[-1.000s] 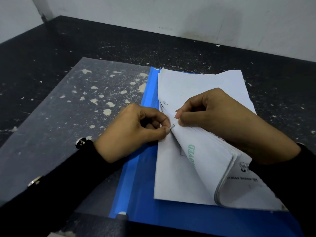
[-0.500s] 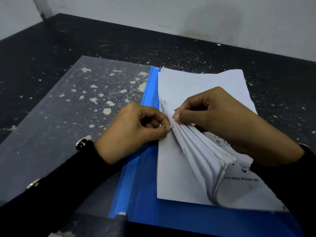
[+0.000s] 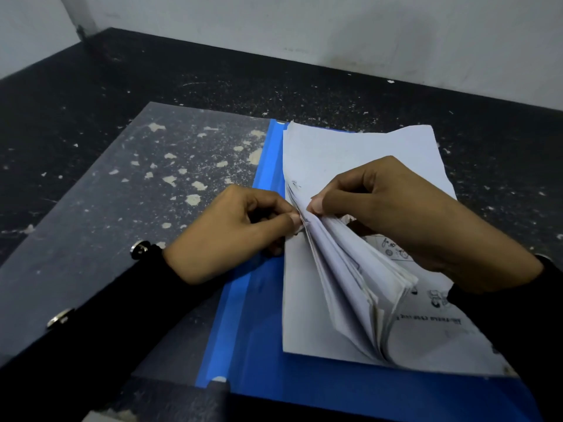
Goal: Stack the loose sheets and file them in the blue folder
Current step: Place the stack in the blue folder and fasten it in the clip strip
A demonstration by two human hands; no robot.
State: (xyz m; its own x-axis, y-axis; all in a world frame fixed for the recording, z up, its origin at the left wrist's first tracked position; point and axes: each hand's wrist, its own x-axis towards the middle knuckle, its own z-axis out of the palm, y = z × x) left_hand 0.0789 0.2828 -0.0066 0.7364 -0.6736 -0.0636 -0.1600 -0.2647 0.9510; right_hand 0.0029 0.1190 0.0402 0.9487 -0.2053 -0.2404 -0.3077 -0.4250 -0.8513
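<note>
The blue folder lies open on the dark table, its clear front cover spread flat to the left. A stack of white sheets rests on the folder's blue back, beside the spine. The near left corner of the stack is folded up and fanned out. My right hand grips that lifted bundle of pages from above. My left hand has its fingers curled and pinches at the sheets' left edge where the pages bend. What lies under the fingertips is hidden.
The black table is speckled with white flecks and meets a pale wall at the back and left. My black sleeves with metal snap buttons reach in from the near edge.
The lifted pages have fanned apart more and stand steeper. A small metal tip seen by my left fingertips a second ago is now hidden. Both hands stay at the same spot.
</note>
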